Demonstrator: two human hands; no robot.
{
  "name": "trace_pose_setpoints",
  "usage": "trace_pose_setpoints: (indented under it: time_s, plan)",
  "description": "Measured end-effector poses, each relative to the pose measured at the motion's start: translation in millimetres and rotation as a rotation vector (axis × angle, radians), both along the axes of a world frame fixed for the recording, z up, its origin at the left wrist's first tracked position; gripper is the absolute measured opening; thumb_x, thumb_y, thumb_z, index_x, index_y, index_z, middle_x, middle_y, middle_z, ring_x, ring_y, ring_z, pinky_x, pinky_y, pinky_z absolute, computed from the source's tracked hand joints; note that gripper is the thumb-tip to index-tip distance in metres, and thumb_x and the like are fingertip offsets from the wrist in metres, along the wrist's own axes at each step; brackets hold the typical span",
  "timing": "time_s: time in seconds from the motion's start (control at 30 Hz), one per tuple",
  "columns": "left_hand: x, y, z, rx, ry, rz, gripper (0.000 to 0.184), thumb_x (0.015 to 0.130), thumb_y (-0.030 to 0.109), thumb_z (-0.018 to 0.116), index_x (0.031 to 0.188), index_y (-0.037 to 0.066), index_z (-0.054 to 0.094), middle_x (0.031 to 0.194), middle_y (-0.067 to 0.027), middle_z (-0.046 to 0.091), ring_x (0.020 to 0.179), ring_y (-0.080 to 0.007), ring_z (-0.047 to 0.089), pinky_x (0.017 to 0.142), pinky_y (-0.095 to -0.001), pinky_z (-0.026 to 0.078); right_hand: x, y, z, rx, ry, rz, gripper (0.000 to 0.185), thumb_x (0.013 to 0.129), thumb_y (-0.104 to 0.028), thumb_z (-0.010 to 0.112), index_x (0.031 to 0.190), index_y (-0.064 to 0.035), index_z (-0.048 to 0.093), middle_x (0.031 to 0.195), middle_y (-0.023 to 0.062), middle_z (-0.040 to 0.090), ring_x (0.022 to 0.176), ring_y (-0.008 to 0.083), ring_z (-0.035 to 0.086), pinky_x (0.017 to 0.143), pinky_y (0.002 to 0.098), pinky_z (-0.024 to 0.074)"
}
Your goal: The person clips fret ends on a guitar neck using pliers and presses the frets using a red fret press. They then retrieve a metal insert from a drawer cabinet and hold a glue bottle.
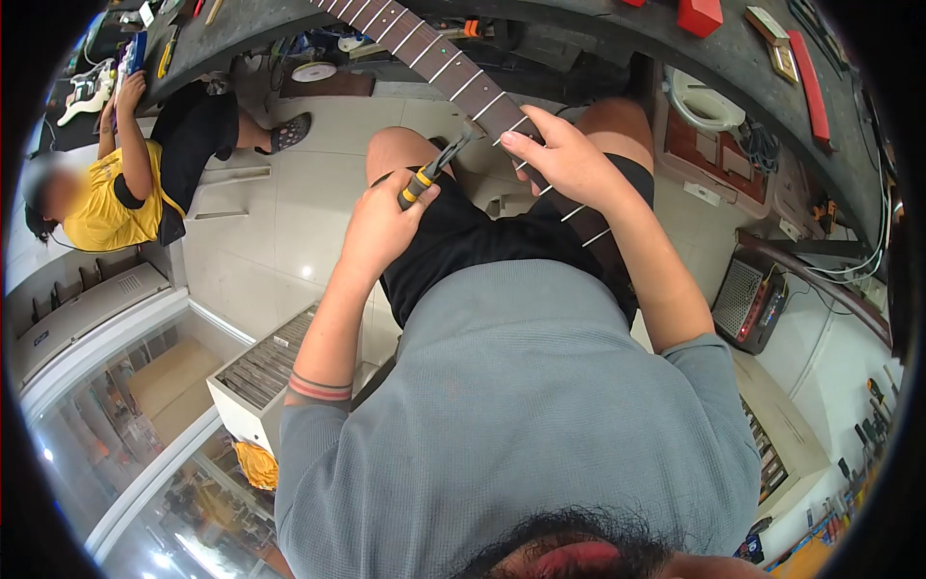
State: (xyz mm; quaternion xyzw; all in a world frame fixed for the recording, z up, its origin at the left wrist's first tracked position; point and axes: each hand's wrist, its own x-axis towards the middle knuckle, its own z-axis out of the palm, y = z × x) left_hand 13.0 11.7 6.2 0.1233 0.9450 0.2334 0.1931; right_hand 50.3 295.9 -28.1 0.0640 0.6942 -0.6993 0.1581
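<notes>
My left hand (379,220) is closed around a pair of pliers (421,183) with yellow and black handles. Their metal head points up and right, close beside the edge of a guitar neck (449,69). The neck runs diagonally from the top of the view down to my lap, with a dark fretboard, bright frets and small dot markers. My right hand (564,154) grips this neck, thumb on the fretboard side and some fingers curled out of sight. Whether the pliers touch the neck, I cannot tell. The neck's lower end is partly hidden by my right forearm.
A dark workbench (569,13) curves across the top, with red blocks (699,15) on it. On the left a person in a yellow shirt (123,198) works at the bench. A drawer cabinet (260,367) stands at my left, an amplifier (748,299) at my right.
</notes>
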Motion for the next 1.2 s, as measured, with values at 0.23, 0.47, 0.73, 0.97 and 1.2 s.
trace_pose_setpoints:
  time_s: [0.23, 0.47, 0.73, 0.97, 1.2]
  plan:
    - [-6, -5, -19, 0.008, -0.052, 0.027, 0.039, 0.101, 0.038, 0.083, 0.112, 0.002, 0.076, 0.081, -0.0212, 0.072, 0.075, -0.0363, 0.065, 0.077, -0.0464, 0.054, -1, 0, 3, -0.014, -0.013, 0.016, 0.045, 0.113, -0.038, 0.067, 0.136, 0.0009, 0.063, 0.099, 0.0043, 0.066, 0.078, 0.0134, 0.069, 0.062, 0.0315, 0.0581]
    - [-3, -6, -9, -0.023, 0.023, -0.005, 0.035, 0.103, 0.035, 0.08, 0.114, 0.002, 0.076, 0.076, -0.0238, 0.069, 0.071, -0.041, 0.063, 0.074, -0.0476, 0.053, 2, -4, 4, 0.034, 0.017, -0.032, 0.043, 0.113, -0.038, 0.066, 0.131, 0.001, 0.063, 0.095, 0.0062, 0.066, 0.075, 0.0137, 0.068, 0.061, 0.0317, 0.0565]
    - [9, 2, 41, -0.238, 0.086, -0.013, 0.033, 0.101, 0.034, 0.079, 0.109, 0.002, 0.078, 0.086, -0.0251, 0.076, 0.086, -0.049, 0.073, 0.078, -0.0548, 0.056, 5, -6, 7, 0.193, 0.061, -0.036, 0.039, 0.112, -0.036, 0.065, 0.125, -0.0001, 0.063, 0.085, 0.0114, 0.071, 0.069, 0.0175, 0.069, 0.062, 0.0365, 0.0543]
    - [16, -2, 46, -0.38, 0.227, -0.087, 0.03, 0.1, 0.031, 0.08, 0.114, 0.005, 0.081, 0.098, -0.023, 0.08, 0.094, -0.0467, 0.075, 0.081, -0.054, 0.057, 8, -11, 11, 0.326, 0.103, -0.044, 0.04, 0.111, -0.036, 0.065, 0.129, -0.0002, 0.064, 0.088, 0.0129, 0.073, 0.075, 0.0181, 0.071, 0.064, 0.0383, 0.0563]
    - [20, -13, 6, -0.077, 0.156, -0.067, 0.033, 0.099, 0.022, 0.079, 0.131, 0.012, 0.078, 0.103, -0.015, 0.079, 0.109, -0.0411, 0.073, 0.092, -0.0503, 0.058, 3, -1, 9, -0.004, 0.0, -0.021, 0.037, 0.117, -0.036, 0.059, 0.131, -0.0016, 0.065, 0.096, 0.004, 0.067, 0.082, 0.0123, 0.067, 0.064, 0.0306, 0.0565]
